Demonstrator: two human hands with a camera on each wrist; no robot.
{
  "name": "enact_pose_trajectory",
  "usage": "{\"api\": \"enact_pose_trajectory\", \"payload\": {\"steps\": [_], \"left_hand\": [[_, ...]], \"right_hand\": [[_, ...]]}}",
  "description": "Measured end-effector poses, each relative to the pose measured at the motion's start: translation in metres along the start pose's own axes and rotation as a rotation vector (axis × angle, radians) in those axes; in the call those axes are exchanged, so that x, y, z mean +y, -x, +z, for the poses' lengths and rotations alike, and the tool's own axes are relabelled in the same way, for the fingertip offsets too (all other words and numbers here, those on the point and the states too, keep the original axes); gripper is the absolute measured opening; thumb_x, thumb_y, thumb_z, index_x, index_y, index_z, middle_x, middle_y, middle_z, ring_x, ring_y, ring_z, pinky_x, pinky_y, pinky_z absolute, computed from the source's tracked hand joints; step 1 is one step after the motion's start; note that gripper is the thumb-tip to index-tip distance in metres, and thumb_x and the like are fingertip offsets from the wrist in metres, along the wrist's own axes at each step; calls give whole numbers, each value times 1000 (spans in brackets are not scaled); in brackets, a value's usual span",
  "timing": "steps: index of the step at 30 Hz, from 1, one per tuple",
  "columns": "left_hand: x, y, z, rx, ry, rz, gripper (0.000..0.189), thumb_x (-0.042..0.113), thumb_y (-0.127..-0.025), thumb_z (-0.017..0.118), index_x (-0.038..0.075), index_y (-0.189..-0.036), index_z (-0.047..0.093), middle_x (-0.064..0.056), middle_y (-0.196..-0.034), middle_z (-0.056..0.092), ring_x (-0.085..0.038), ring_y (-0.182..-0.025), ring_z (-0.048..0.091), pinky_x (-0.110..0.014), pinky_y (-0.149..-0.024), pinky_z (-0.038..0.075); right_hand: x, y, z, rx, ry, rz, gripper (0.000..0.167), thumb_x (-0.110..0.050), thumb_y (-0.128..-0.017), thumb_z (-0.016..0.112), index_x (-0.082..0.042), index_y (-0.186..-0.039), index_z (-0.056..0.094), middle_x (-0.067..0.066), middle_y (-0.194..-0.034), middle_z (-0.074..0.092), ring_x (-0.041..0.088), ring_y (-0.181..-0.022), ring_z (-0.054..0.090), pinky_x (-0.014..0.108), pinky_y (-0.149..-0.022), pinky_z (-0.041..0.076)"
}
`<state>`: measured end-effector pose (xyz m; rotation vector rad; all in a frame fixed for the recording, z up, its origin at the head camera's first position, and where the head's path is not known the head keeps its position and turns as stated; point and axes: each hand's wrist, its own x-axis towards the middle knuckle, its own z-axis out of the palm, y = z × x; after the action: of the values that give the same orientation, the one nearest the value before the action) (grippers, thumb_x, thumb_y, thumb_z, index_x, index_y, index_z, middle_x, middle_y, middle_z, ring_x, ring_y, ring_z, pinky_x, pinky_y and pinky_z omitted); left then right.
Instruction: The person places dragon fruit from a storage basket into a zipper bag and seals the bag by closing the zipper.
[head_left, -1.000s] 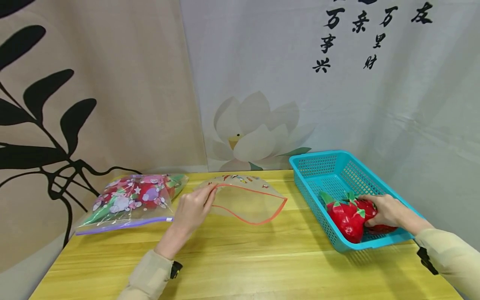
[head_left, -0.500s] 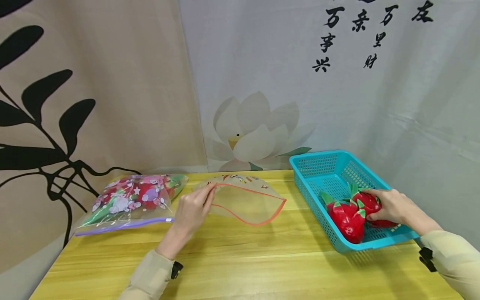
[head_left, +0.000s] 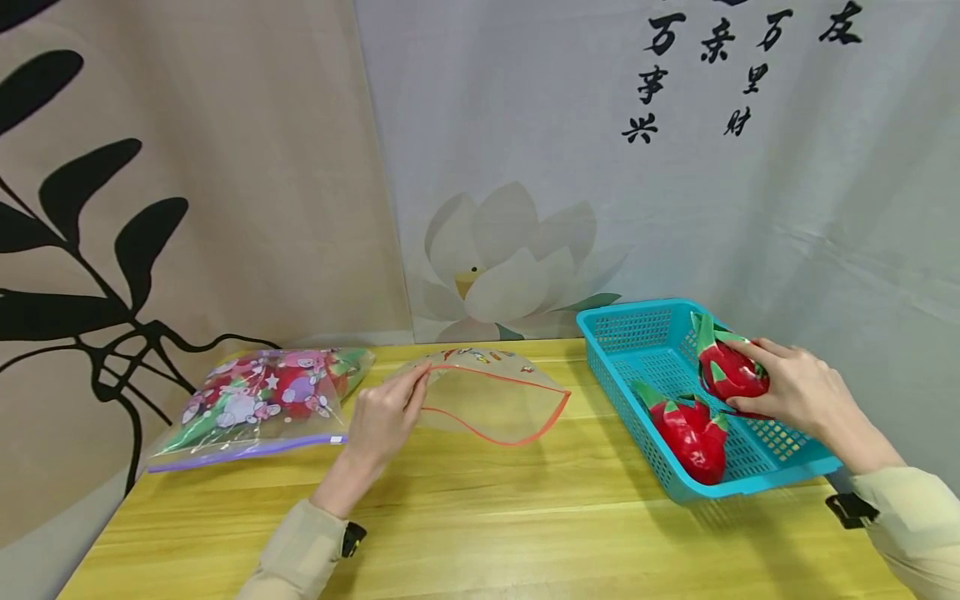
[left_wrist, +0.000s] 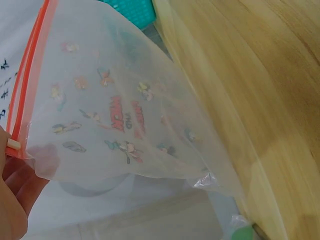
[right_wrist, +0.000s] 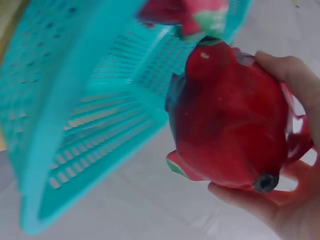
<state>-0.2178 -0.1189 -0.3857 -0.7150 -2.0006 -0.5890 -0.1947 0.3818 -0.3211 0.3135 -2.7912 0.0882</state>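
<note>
My left hand (head_left: 386, 417) pinches one corner of a translucent zip bag (left_wrist: 100, 110) with an orange-red zip edge and printed cartoon figures. The bag's mouth gapes toward me in the head view. On the right, my right hand (head_left: 806, 392) grips a red dragon fruit (head_left: 731, 371) with green-tipped scales, raised over the blue plastic basket (head_left: 630, 425). In the right wrist view, thumb and fingers wrap round the held dragon fruit (right_wrist: 230, 115). A second dragon fruit (head_left: 693, 442) lies in the basket's near left part.
A filled clear zip bag (head_left: 262, 400) with a purple zip lies at the left of the wooden table (head_left: 487, 525), red and green things inside it. A printed cloth (head_left: 495, 108) hangs behind the table.
My right hand has lifted one dragon fruit up from the basket's bottom, beside the other fruit. The left hand and the bag it holds have hardly moved.
</note>
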Motion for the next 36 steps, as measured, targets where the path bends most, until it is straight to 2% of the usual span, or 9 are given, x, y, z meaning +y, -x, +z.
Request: {"api": "enact_pose_trajectory", "payload": {"steps": [5,12,14,16,18,20,21,28,36], "left_hand": [[0,-1,-1,-1,7,-15,18,0,-81,70,-5,-98,71,-21,-90,73,-21,-57,70,-17,-46,51],[-1,-2,-1,14,5,-23,16,1,-82,70,-4,-96,71,-20,-90,73,-25,-65,72,-23,-50,55],[-2,-2,0,16,4,-24,15,1,-82,70,-4,-96,71,-20,-90,73,-25,-66,72,-23,-51,56],[-2,-2,0,14,6,-28,15,1,-82,70,-3,-97,71,-19,-90,73,-23,-64,72,-21,-49,54],[-2,-3,0,9,8,-32,15,1,-82,70,-3,-97,71,-19,-90,73,-20,-58,70,-16,-45,51],[-1,-3,0,4,9,-35,15,1,-82,70,-3,-97,71,-19,-89,74,-18,-53,67,-12,-42,46],[-1,-4,0,3,9,-35,15,1,-83,69,-3,-97,71,-19,-89,74,-17,-51,66,-10,-41,44],[-1,-6,1,17,5,-34,13,2,-84,69,-3,-96,71,-18,-85,74,-14,-44,62,-8,-37,35],[0,-8,2,31,-14,-33,14,4,-83,69,-3,-95,72,-18,-83,74,-16,-46,64,-11,-36,38]], "right_hand": [[-17,0,-7,136,1,-28,83,-31,-62,87,-13,-134,51,28,-128,53,48,-101,49,56,-53,53],[-44,-2,-7,307,2,-151,88,-27,-55,89,-21,-135,53,22,-127,57,39,-102,49,51,-48,53],[-50,-2,-6,346,5,-188,84,-36,-59,87,-22,-134,54,22,-126,58,38,-103,50,51,-47,53],[-56,-3,-5,382,4,-226,77,-56,-68,77,-21,-133,55,21,-126,59,37,-104,51,50,-46,53],[-62,-4,-4,415,-3,-261,74,-71,-77,59,-20,-131,56,20,-126,59,37,-104,51,50,-46,53],[-68,-5,-4,447,-7,-290,79,-78,-81,38,-19,-129,58,19,-125,60,38,-104,52,51,-46,53],[-71,-5,-4,460,-9,-301,80,-79,-82,34,-19,-129,58,19,-126,60,39,-105,52,51,-46,53],[-96,-9,-6,516,-43,-380,74,-76,-84,37,-20,-127,60,16,-124,61,35,-104,53,51,-48,55],[-123,-9,-2,557,-88,-488,64,-67,-87,44,-20,-126,62,14,-123,62,33,-105,53,50,-52,57]]}}
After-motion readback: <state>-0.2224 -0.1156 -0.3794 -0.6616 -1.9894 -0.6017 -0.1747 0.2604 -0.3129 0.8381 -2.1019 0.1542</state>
